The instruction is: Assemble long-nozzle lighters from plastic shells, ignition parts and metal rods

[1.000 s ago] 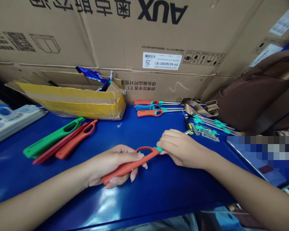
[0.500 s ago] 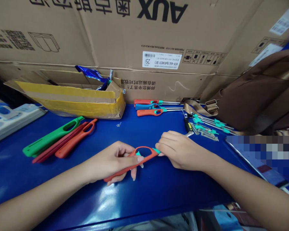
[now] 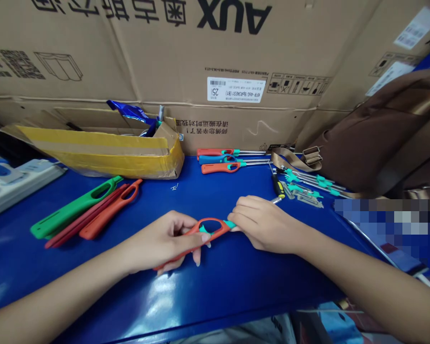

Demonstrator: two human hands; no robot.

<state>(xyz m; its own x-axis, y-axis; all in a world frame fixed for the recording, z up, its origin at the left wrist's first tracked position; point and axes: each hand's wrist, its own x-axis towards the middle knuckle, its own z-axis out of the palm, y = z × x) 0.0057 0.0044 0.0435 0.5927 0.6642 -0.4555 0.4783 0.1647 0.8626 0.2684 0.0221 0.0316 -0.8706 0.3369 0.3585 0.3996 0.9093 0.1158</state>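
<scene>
An orange gas lighter [image 3: 220, 231] with a teal trigger and collar lies between my hands above the blue table. My left hand [image 3: 172, 239] is closed round its handle, the thumb near the trigger. Closed over the metal tube just past the collar is my right hand [image 3: 260, 222]; most of the tube is hidden, and its tip pokes out beyond the knuckles. Behind my right hand lie a black-and-yellow screwdriver [image 3: 277, 185] and several metal tubes with teal parts [image 3: 317, 180]. Left of my left hand are a green handle shell [image 3: 69, 210], a dark red one [image 3: 88, 216] and an orange one [image 3: 111, 212].
Three lighters with tubes [image 3: 224, 168] lie at the back of the blue table [image 3: 215, 296]. A yellow-taped carton [image 3: 129, 165] stands back left, near a white power strip [image 3: 25, 184]. A brown bag [image 3: 376, 138] is at right. Large cardboard [image 3: 157, 62] forms the back.
The view has shifted slightly, so the things on the table appear a little further left. Both hands keep their hold on the orange lighter, with hardly any movement.
</scene>
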